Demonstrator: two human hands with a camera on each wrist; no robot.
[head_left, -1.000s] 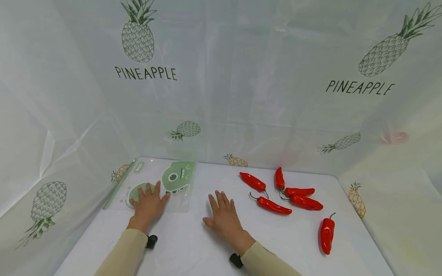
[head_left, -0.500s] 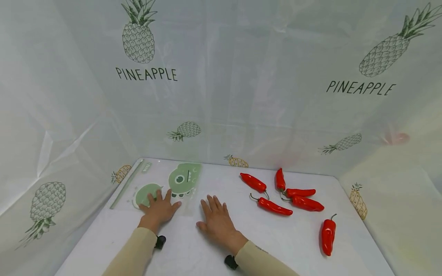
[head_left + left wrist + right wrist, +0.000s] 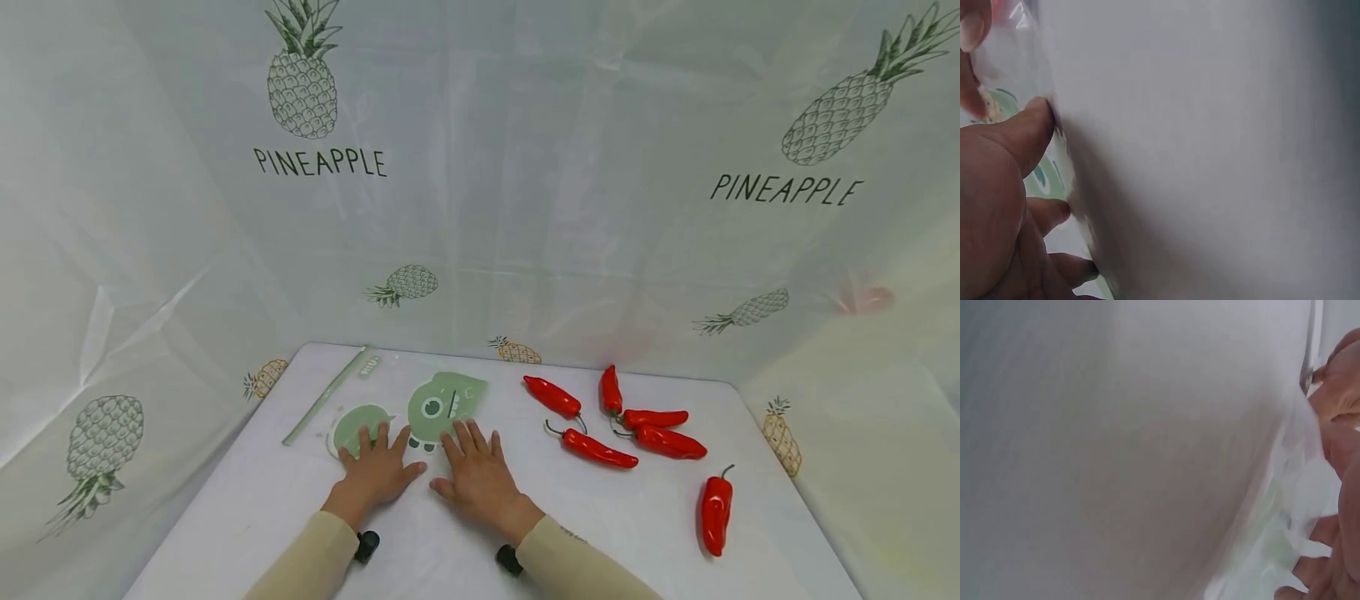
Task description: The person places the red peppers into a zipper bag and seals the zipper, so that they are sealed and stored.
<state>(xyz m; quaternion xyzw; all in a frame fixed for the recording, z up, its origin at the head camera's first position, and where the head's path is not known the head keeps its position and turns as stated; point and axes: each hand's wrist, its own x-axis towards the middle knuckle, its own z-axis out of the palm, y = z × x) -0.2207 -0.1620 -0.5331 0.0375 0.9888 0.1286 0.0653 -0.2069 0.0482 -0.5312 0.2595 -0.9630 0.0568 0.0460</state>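
A clear plastic slider bag (image 3: 448, 400) with a green dinosaur print lies flat at the table's left-centre; a green strip runs along its left edge. My left hand (image 3: 372, 475) rests on its near part, fingers spread. To its right, my right hand (image 3: 480, 482) touches the bag's near right corner with fairly straight fingers. Neither hand grips anything. In the left wrist view, the left hand's fingertips (image 3: 1038, 112) press against the printed plastic. At the edge of the right wrist view, fingers of the right hand (image 3: 1347, 506) lie by the same plastic.
Several red chilli peppers (image 3: 551, 396) lie on the right half of the white table (image 3: 600, 533). One pepper (image 3: 716, 515) lies apart, nearer the right edge. A translucent curtain (image 3: 525, 208) printed with pineapples surrounds the table's back and sides.
The bag has slid to the right under my left hand and turned slightly. My right hand shifted a little left, then back, and now reaches the bag. The peppers stay in place.
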